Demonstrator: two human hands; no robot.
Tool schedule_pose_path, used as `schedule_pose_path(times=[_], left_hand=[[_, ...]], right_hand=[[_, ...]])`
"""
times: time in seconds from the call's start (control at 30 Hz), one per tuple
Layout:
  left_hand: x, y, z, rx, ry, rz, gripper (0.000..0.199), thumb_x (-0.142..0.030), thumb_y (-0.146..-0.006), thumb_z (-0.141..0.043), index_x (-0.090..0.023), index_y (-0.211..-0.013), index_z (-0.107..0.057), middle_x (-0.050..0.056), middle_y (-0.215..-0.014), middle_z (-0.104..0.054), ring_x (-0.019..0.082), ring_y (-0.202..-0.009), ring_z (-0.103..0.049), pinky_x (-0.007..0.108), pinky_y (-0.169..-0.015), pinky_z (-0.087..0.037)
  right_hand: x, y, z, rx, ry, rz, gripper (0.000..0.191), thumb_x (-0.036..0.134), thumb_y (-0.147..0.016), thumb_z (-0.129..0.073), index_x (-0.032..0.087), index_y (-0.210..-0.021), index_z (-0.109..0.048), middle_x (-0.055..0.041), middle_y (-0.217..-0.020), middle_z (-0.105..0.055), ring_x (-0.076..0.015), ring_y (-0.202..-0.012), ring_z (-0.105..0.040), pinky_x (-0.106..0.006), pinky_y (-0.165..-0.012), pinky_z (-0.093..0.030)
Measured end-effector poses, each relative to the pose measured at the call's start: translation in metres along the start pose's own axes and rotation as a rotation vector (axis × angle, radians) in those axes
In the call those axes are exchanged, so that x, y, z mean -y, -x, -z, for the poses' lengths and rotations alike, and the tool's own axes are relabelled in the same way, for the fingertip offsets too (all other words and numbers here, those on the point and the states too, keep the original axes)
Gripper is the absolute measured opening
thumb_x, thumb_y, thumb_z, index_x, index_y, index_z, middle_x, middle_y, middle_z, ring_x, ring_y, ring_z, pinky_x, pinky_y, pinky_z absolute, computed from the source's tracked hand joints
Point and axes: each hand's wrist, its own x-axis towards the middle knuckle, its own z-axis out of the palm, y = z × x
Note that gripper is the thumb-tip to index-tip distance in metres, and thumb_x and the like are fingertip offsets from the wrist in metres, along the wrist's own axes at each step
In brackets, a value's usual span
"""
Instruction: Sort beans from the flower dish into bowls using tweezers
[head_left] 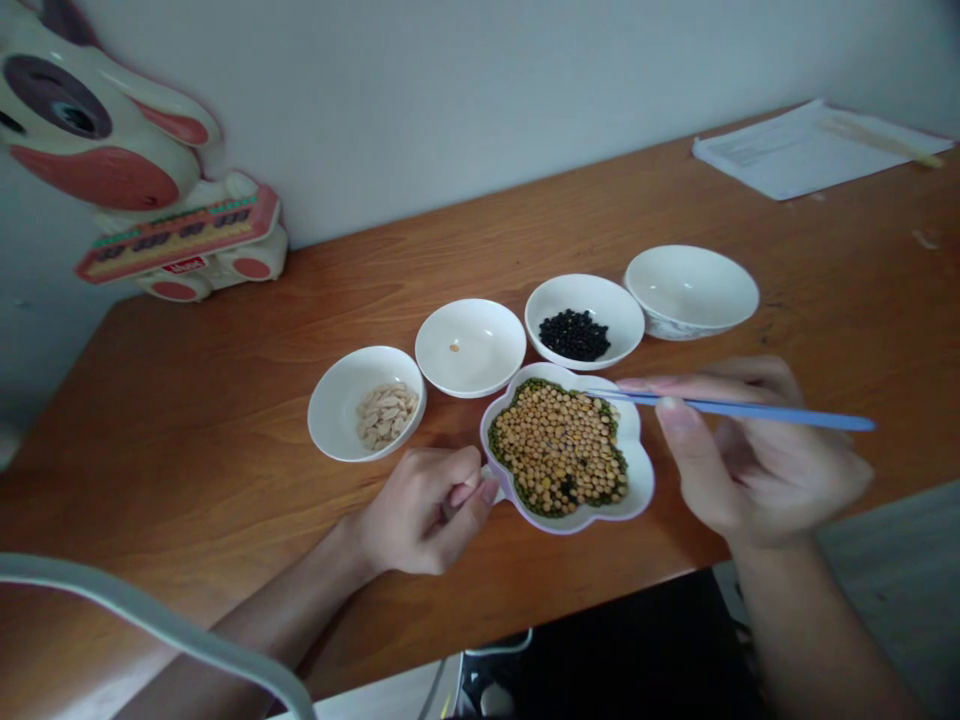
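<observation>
My left hand (431,508) is closed round the short handle of a flower-shaped, lilac-rimmed bowl (640,480). Soybeans (551,430) cover most of that bowl, with green beans (530,497) along the edges and a few black beans (568,490) near the front. Between the thumb and fingers of my right hand (757,450) are slim blue tweezers (757,408). Their tip reaches over the upper right of the beans; whether it pinches a bean is too small to tell.
Behind stand four white bowls: one with pale flat seeds (385,414), one nearly empty bowl (471,375) with a single bean, one with black beans (574,334), and a rightmost bowl (690,290). A toy cow (180,230) and papers (810,150) lie farther back. A pale curved bar (150,615) crosses the lower left.
</observation>
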Motion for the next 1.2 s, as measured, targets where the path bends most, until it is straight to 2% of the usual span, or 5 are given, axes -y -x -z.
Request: schedule_pose_path(times=[0.13,0.27,0.4,0.63,1.2], left_hand=[[-0.002,0.0,0.001,-0.004,0.005,-0.013,0.033,-0.008,-0.094,-0.056,-0.022,-0.077,-0.031,-0.008,-0.064,-0.034,0.006,-0.052,-0.03,0.024,-0.052,-0.024],[-0.001,0.001,0.001,0.006,0.012,0.0,0.034,-0.009,-0.094,-0.056,-0.022,-0.077,-0.031,-0.008,-0.064,-0.035,0.006,-0.051,-0.03,0.023,-0.051,-0.024],[0.0,0.002,0.001,0.004,0.002,0.01,0.034,-0.009,-0.094,-0.056,-0.022,-0.077,-0.03,-0.008,-0.064,-0.036,0.006,-0.051,-0.03,0.024,-0.051,-0.023],[-0.004,-0.002,0.0,-0.009,0.025,0.005,0.034,-0.009,-0.095,-0.055,-0.022,-0.075,-0.031,-0.008,-0.062,-0.033,0.006,-0.05,-0.03,0.022,-0.05,-0.024],[-0.004,-0.002,0.001,-0.012,0.034,0.01,0.035,-0.01,-0.095,-0.055,-0.022,-0.074,-0.03,-0.009,-0.061,-0.031,0.006,-0.05,-0.028,0.023,-0.049,-0.023]], right_hand=[[-0.001,-0.005,0.005,0.044,-0.011,0.009,0.051,0.006,-0.086,-0.072,0.035,-0.128,-0.073,-0.0005,-0.1,-0.08,-0.0244,-0.082,-0.065,-0.045,-0.076,-0.052],[-0.003,0.016,0.016,0.154,-0.032,-0.044,0.042,0.008,-0.087,-0.072,0.032,-0.121,-0.076,-0.0009,-0.093,-0.078,-0.0228,-0.079,-0.063,-0.042,-0.071,-0.05],[-0.003,0.035,0.022,0.196,-0.058,-0.072,0.036,0.009,-0.087,-0.071,0.029,-0.117,-0.076,-0.0004,-0.093,-0.078,-0.0216,-0.079,-0.063,-0.039,-0.068,-0.05],[-0.001,0.032,0.019,0.289,-0.023,-0.014,0.033,0.01,-0.087,-0.072,0.026,-0.115,-0.074,-0.0007,-0.092,-0.077,-0.0197,-0.085,-0.063,-0.038,-0.076,-0.049],[0.0,0.03,0.017,0.316,-0.019,-0.022,0.033,0.009,-0.087,-0.072,0.028,-0.113,-0.075,-0.0001,-0.092,-0.076,-0.0188,-0.086,-0.064,-0.036,-0.079,-0.049]])
